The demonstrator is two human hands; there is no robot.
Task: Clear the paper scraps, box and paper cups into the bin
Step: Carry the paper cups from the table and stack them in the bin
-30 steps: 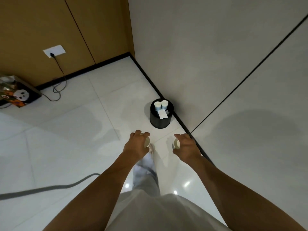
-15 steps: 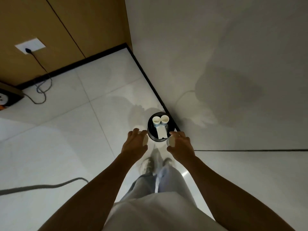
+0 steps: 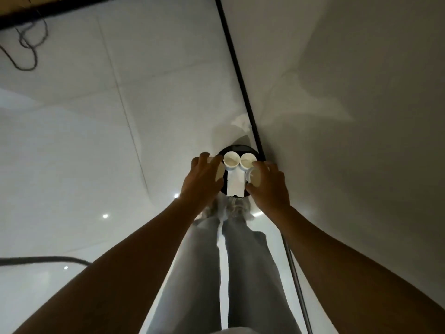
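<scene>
Hands over a black bin (image 3: 242,147) at the foot of a pale wall (image 3: 349,92). Left hand (image 3: 204,180) curled round a paper cup (image 3: 219,174) at the bin's left rim; right hand (image 3: 269,186) gripping another cup (image 3: 254,177) at the right rim. Inside the bin: two upright cups (image 3: 231,160) side by side, a white box (image 3: 235,185) just below. Grey cable (image 3: 26,42) coiled on floor tiles (image 3: 72,141), far left.

bin (image 3: 240,148) black | cups (image 3: 231,160) between the fingers (image 3: 204,158) white | box (image 3: 235,185) white | floor (image 3: 72,141) glossy white tile | jeans (image 3: 250,273) pale blue
</scene>
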